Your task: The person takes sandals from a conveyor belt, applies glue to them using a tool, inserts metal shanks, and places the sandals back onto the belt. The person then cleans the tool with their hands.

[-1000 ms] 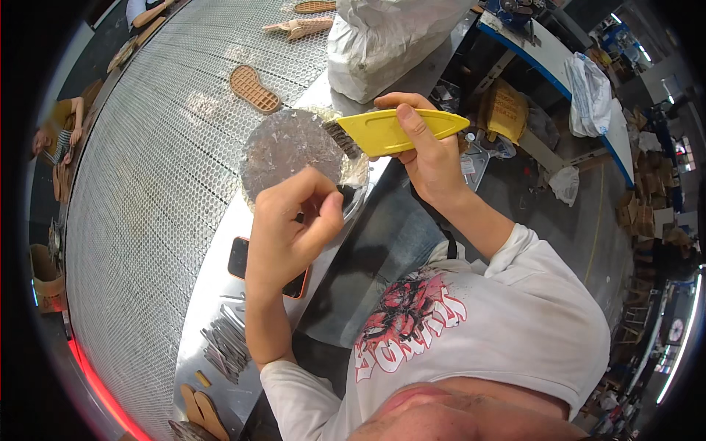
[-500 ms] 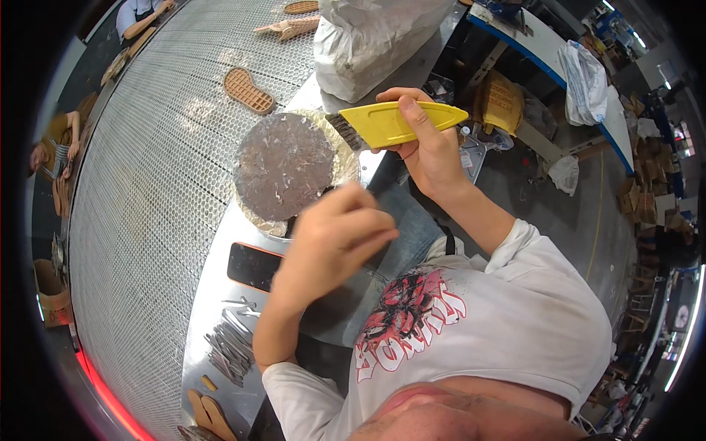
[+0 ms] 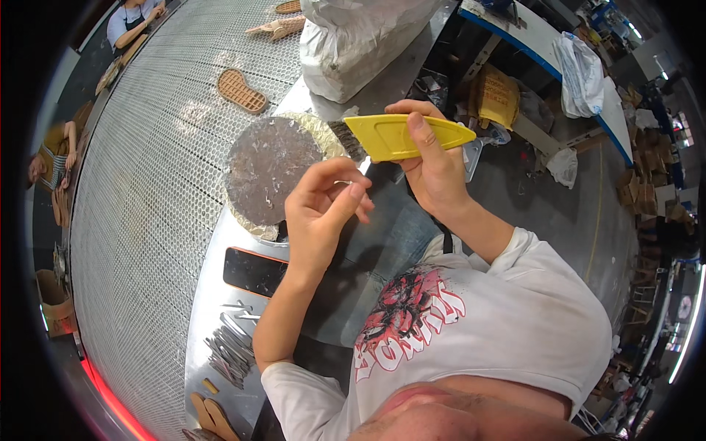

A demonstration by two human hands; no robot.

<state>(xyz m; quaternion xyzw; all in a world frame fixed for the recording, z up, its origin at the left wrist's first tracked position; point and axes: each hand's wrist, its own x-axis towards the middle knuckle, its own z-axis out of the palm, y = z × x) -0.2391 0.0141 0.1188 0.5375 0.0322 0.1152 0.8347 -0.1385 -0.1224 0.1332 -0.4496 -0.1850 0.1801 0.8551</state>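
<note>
A flat brush with a yellow handle (image 3: pixel 393 138) is gripped between the thumb and fingers of my right hand (image 3: pixel 434 165). Its dark bristles point left, toward a round, dark, worn disc (image 3: pixel 268 169). Cream wrapping (image 3: pixel 305 126) shows around that disc's edge. My left hand (image 3: pixel 320 209) hovers over the right side of the disc, below the bristles. Its fingers are loosely bent, a gap shows between thumb and forefinger, and I see nothing held in it.
A dark phone (image 3: pixel 254 270) and a pile of thin metal strips (image 3: pixel 232 345) lie on the metal ledge. Beyond, a brown shoe sole (image 3: pixel 241 91) rests on the perforated belt (image 3: pixel 147 220). A large white sack (image 3: pixel 360 55) stands at the back. Other people sit across the belt.
My left hand has turned, lifted slightly and moved toward the brush, its fingers loosening. The brush in my right hand has tilted slightly. The whole view has shifted a little.
</note>
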